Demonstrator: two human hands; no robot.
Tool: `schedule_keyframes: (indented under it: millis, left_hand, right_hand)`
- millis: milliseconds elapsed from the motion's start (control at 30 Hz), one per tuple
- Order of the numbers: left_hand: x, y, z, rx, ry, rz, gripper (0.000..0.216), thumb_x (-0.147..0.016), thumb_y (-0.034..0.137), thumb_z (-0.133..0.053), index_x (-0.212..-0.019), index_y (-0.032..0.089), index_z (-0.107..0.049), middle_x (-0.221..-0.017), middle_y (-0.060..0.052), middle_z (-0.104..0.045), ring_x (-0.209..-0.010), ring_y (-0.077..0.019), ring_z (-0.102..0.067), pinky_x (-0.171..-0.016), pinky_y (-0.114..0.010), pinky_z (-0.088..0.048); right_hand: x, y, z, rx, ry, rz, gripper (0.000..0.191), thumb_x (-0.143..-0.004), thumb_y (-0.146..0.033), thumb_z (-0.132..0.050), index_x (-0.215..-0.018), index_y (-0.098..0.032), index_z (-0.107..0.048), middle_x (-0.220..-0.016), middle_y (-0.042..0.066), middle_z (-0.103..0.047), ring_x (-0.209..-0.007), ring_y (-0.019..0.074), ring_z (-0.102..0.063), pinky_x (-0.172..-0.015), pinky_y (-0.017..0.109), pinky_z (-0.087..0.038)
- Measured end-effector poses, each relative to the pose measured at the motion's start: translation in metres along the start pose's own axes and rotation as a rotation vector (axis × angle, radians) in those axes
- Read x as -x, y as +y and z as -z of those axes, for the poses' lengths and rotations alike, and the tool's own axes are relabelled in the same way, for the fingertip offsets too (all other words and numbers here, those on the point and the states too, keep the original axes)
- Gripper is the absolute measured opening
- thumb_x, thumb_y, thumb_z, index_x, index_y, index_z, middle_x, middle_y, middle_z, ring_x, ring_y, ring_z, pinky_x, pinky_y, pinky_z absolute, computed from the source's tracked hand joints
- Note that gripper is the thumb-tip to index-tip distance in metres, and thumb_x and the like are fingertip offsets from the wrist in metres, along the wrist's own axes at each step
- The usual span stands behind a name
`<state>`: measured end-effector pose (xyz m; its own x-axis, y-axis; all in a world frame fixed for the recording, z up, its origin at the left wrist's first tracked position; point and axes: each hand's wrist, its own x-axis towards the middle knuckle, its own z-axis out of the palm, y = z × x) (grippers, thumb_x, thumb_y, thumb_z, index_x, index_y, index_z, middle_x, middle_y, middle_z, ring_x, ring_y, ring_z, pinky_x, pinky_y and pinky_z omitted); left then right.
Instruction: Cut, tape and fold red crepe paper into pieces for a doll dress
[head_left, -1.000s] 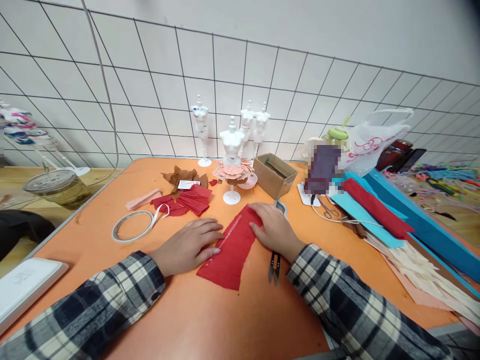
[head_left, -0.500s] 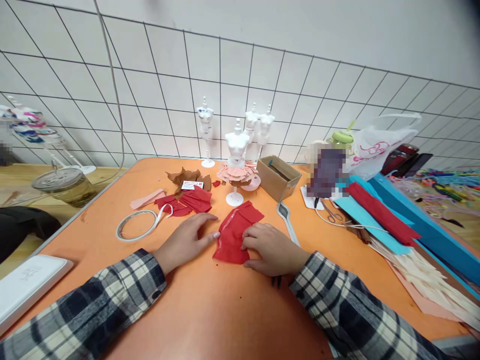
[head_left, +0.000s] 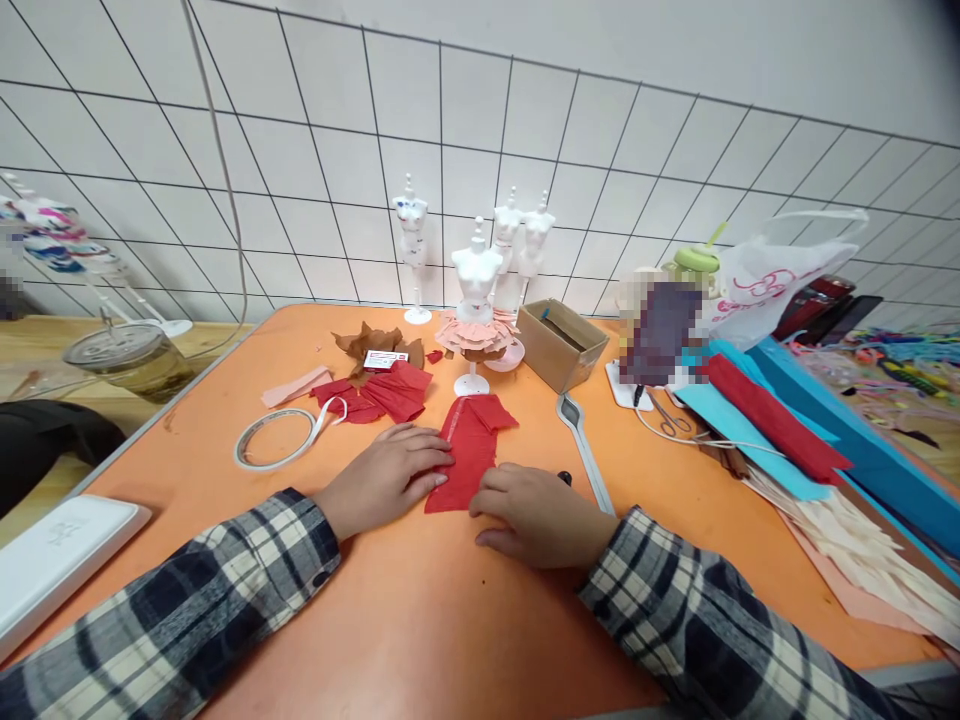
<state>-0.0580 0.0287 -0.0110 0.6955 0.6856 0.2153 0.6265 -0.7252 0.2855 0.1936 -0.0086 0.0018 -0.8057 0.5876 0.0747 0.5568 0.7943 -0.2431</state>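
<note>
A folded strip of red crepe paper (head_left: 469,445) lies on the orange table (head_left: 420,620) between my hands. My left hand (head_left: 390,478) lies flat, fingers stretched out and pressing the strip's left edge. My right hand (head_left: 536,515) rests knuckles-up at the strip's near right corner, fingers curled down onto the table; I cannot make out anything held in it. A small black handle (head_left: 564,478) peeks out just beyond the right hand. A white mini mannequin (head_left: 478,290) with a pink paper skirt stands behind the strip.
A tape roll (head_left: 274,440) and red paper scraps (head_left: 382,392) lie at left. A cardboard box (head_left: 562,345), a white handled tool (head_left: 586,455), scissors (head_left: 667,415) and stacked coloured paper (head_left: 780,430) lie at right. A white tray (head_left: 52,555) sits at the near left, a lidded cup (head_left: 135,360) beyond.
The long red strip has been folded over into a shorter piece. My right hand slid from the strip's far end toward me; my left hand stayed on the left edge.
</note>
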Motion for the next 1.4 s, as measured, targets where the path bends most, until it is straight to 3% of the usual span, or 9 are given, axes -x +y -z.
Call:
schedule_keyframes:
  millis: [167, 300, 433, 633, 733, 833, 967, 1133, 1400]
  left_hand:
    - [0.000, -0.001, 0.000, 0.103, 0.145, 0.046, 0.028, -0.096, 0.033, -0.047, -0.113, 0.023, -0.066, -0.117, -0.007, -0.069, -0.115, -0.0219, -0.059, -0.102, -0.039, -0.046]
    - [-0.002, 0.006, -0.007, 0.128, 0.125, 0.110, 0.019, -0.088, 0.036, -0.059, -0.097, 0.022, -0.069, -0.117, -0.008, -0.066, -0.110, -0.0235, -0.061, -0.096, -0.039, -0.050]
    - [-0.005, 0.015, -0.015, 0.191, 0.105, 0.144, 0.016, -0.085, 0.036, -0.062, -0.090, 0.022, -0.069, -0.120, -0.009, -0.065, -0.112, -0.0246, -0.060, -0.098, -0.042, -0.049]
    - [-0.009, 0.005, -0.017, 0.512, 0.241, 0.337, 0.027, -0.088, 0.040, -0.057, -0.096, 0.020, -0.073, -0.106, -0.007, -0.074, -0.097, -0.0210, -0.069, -0.090, -0.036, -0.054]
    - [-0.008, -0.003, -0.011, 0.493, 0.323, 0.421, 0.028, -0.084, 0.042, -0.060, -0.094, 0.019, -0.074, -0.104, -0.008, -0.075, -0.095, -0.0224, -0.069, -0.084, -0.035, -0.056]
    - [-0.004, 0.002, 0.001, 0.357, 0.324, 0.262, 0.022, -0.087, 0.036, -0.058, -0.088, 0.020, -0.073, -0.092, -0.007, -0.074, -0.086, -0.0196, -0.068, -0.080, -0.033, -0.054]
    - [0.003, 0.021, 0.011, 0.234, -0.006, -0.189, 0.016, -0.087, 0.034, -0.061, -0.096, 0.024, -0.070, -0.094, -0.005, -0.072, -0.091, -0.0188, -0.063, -0.084, -0.032, -0.050]
    - [0.006, 0.023, 0.005, 0.164, -0.116, -0.170, 0.023, -0.085, 0.039, -0.064, -0.099, 0.022, -0.065, -0.102, -0.007, -0.067, -0.094, -0.0202, -0.062, -0.085, -0.031, -0.049]
    - [0.005, 0.018, 0.010, 0.184, -0.137, -0.196, 0.033, -0.081, 0.047, -0.067, -0.103, 0.023, -0.065, -0.106, -0.008, -0.067, -0.096, -0.0215, -0.062, -0.087, -0.032, -0.048]
  right_hand:
    - [0.001, 0.001, 0.004, 0.043, 0.039, -0.039, 0.021, -0.092, -0.034, -0.055, -0.080, -0.019, -0.063, -0.084, 0.002, -0.064, -0.079, 0.0169, -0.054, -0.064, 0.030, -0.034]
    - [-0.002, -0.005, 0.002, 0.035, 0.154, -0.049, 0.018, -0.093, -0.032, -0.052, -0.091, -0.019, -0.064, -0.090, 0.004, -0.065, -0.084, 0.0184, -0.053, -0.071, 0.031, -0.037]
    - [-0.005, -0.006, -0.007, 0.046, 0.072, 0.011, 0.024, -0.091, -0.033, -0.056, -0.109, -0.019, -0.063, -0.104, 0.006, -0.065, -0.096, 0.0216, -0.054, -0.079, 0.033, -0.040]
    - [-0.003, -0.003, -0.007, 0.039, -0.008, -0.018, 0.017, -0.093, -0.032, -0.055, -0.098, -0.019, -0.064, -0.102, 0.004, -0.064, -0.093, 0.0190, -0.057, -0.072, 0.030, -0.041]
    - [-0.003, -0.004, -0.005, 0.030, -0.019, -0.018, 0.015, -0.094, -0.031, -0.054, -0.099, -0.020, -0.064, -0.101, 0.004, -0.064, -0.092, 0.0179, -0.058, -0.067, 0.029, -0.039]
    - [-0.002, -0.005, -0.002, 0.038, -0.026, -0.021, 0.015, -0.095, -0.030, -0.053, -0.099, -0.021, -0.063, -0.101, 0.004, -0.064, -0.091, 0.0173, -0.058, -0.064, 0.029, -0.037]
    - [0.001, -0.004, 0.002, 0.038, -0.001, -0.057, 0.015, -0.094, -0.030, -0.054, -0.101, -0.021, -0.062, -0.100, 0.003, -0.063, -0.089, 0.0168, -0.058, -0.064, 0.029, -0.037]
    - [0.002, -0.001, 0.006, 0.027, -0.047, -0.077, 0.025, -0.086, -0.039, -0.064, -0.102, -0.020, -0.064, -0.099, 0.005, -0.063, -0.092, 0.0198, -0.057, -0.066, 0.029, -0.037]
    - [0.003, 0.002, 0.002, 0.053, -0.014, -0.069, 0.016, -0.093, -0.022, -0.049, -0.088, -0.020, -0.064, -0.091, 0.002, -0.066, -0.083, 0.0166, -0.057, -0.064, 0.029, -0.035]
